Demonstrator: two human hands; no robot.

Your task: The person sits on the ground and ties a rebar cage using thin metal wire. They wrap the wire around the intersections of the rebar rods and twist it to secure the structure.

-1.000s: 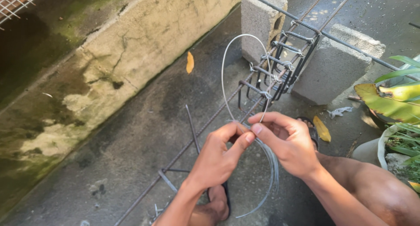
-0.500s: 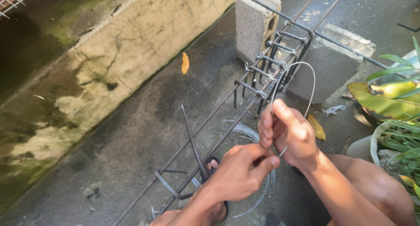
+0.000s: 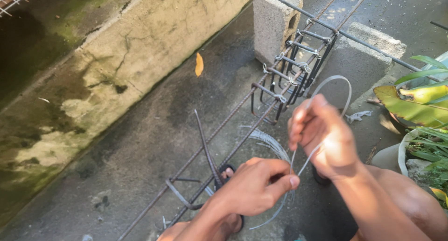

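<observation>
Head view: I see the wire (image 3: 326,84) looped above my right hand (image 3: 322,138), which pinches it; my left hand (image 3: 254,187) grips its lower strand. Step: pulling off a length. Next needs steady tension near the rebar cage (image 3: 284,82).

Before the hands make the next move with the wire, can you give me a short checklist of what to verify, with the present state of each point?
1. Right hand has a firm grip on the thin wire: ok, the fingers are closed on it and a loop stands above the hand.
2. Left hand pinches the lower part of the same wire: ok.
3. Wire is free of kinks between the hands: cannot tell, it is too thin to see.
4. Wire coil on the ground is not tangled: cannot tell, partly hidden.
5. Rebar cage rests steady on the concrete blocks: ok.
6. Foot stays clear of the rebar ends: not ok, the sandal lies right beside them.
</observation>
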